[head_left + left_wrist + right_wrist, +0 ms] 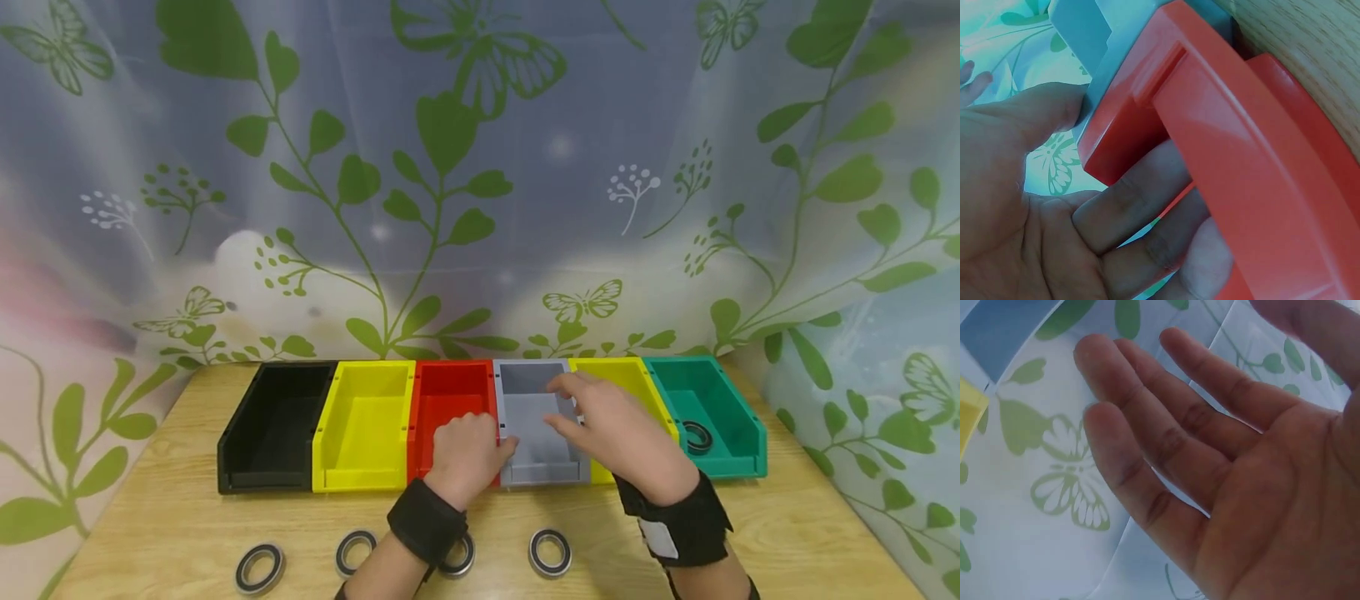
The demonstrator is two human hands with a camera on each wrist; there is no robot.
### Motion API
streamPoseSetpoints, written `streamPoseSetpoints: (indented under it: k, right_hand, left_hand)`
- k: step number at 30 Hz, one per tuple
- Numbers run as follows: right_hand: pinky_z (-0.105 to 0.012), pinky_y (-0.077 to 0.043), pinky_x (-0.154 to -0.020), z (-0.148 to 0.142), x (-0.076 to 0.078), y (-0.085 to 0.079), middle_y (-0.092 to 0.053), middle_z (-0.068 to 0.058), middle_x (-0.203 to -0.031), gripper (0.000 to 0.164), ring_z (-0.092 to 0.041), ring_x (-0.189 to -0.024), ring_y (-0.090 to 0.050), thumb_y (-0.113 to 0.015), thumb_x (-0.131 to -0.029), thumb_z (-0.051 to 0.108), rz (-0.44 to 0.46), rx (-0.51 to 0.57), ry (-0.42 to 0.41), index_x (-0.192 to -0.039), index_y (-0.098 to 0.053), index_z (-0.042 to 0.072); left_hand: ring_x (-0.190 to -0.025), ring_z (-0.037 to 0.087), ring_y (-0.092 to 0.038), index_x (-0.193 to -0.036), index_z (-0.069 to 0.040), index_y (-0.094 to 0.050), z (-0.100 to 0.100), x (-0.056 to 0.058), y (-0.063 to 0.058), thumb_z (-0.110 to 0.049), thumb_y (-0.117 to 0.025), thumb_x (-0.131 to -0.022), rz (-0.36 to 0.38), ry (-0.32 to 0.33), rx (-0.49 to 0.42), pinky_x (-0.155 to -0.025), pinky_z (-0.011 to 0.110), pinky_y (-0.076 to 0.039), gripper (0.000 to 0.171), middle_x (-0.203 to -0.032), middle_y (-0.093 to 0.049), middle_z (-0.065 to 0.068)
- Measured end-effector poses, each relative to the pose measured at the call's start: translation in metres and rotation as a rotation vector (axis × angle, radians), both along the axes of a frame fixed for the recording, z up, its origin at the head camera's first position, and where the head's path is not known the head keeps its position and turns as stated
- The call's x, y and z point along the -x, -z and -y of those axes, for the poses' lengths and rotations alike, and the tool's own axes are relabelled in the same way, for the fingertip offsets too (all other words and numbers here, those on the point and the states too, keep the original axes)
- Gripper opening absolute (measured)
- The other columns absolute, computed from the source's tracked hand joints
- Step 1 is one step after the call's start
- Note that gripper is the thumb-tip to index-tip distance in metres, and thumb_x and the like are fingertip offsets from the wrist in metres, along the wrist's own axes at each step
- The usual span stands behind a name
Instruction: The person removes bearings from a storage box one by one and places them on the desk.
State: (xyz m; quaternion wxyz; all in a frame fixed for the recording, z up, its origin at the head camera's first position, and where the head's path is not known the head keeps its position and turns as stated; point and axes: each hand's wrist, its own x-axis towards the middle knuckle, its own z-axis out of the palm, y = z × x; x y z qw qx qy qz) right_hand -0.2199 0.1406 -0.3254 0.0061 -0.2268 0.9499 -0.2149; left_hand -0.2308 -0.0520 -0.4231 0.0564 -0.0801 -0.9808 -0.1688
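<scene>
My left hand (pixel 467 457) is at the front of the red bin (pixel 453 375). Its fingers (pixel 1132 200) bend into that bin, partly hidden behind the red wall, while the thumb (pixel 1054 112) lies against the edge shared with the grey bin (pixel 536 433), so the hand grips the red bin there. Over the grey bin and the right yellow bin (pixel 615 375) hovers my right hand (pixel 622 429), fingers spread and loosely bent. In the right wrist view its palm and fingers (pixel 1116 444) hold nothing.
A black bin (pixel 277 425), another yellow bin (pixel 367 425) and a green bin (pixel 720 400) complete the row. One ball bearing (pixel 697 448) lies in the green bin. Along the table front lie several bearings (pixel 260 581), one partly behind my left wrist. A patterned curtain (pixel 525 208) hangs behind.
</scene>
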Motion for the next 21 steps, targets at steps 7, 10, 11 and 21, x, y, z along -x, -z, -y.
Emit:
streamPoseSetpoints:
  k: [7, 10, 11, 21]
  right_hand:
    - [-0.036, -0.055, -0.068, -0.017, 0.008, -0.003, -0.072, -0.011, -0.11, 0.041, -0.021, -0.081, -0.067, -0.071, -0.099, 0.025, 0.024, 0.001, 0.04, -0.132, -0.063, 0.003]
    - [-0.038, -0.056, -0.07, -0.023, 0.011, -0.002, -0.072, -0.016, -0.115, 0.044, -0.023, -0.082, -0.069, -0.069, -0.1, 0.026, 0.025, -0.014, 0.07, -0.135, -0.061, 0.0]
    - [-0.04, -0.057, -0.07, -0.026, 0.012, -0.002, -0.071, -0.018, -0.116, 0.044, -0.024, -0.084, -0.07, -0.069, -0.101, 0.027, 0.027, -0.019, 0.079, -0.135, -0.061, -0.001]
    - [-0.045, -0.057, -0.077, -0.047, 0.016, -0.004, -0.067, -0.024, -0.124, 0.044, -0.036, -0.101, -0.068, -0.067, -0.102, 0.026, 0.006, -0.046, 0.109, -0.135, -0.059, -0.003]
  left_hand:
    - [-0.039, 0.018, -0.041, -0.056, -0.012, -0.05, 0.0, -0.002, 0.0, -0.042, -0.08, -0.089, -0.018, 0.004, -0.018, -0.041, 0.026, -0.035, 0.054, -0.046, -0.037, 0.0]
    - [-0.039, 0.018, -0.04, -0.055, -0.012, -0.049, 0.001, -0.002, -0.001, -0.042, -0.08, -0.089, -0.016, 0.003, -0.031, -0.04, 0.026, -0.033, 0.055, -0.045, -0.035, 0.0]
    - [-0.039, 0.018, -0.04, -0.055, -0.012, -0.049, 0.002, -0.002, -0.001, -0.042, -0.08, -0.089, -0.012, 0.003, -0.037, -0.04, 0.026, -0.032, 0.055, -0.045, -0.035, 0.0]
    - [-0.039, 0.016, -0.041, -0.058, -0.011, -0.053, 0.003, -0.006, -0.011, -0.029, -0.08, -0.092, 0.005, 0.078, -0.166, -0.039, 0.024, -0.033, 0.047, -0.046, -0.036, -0.001]
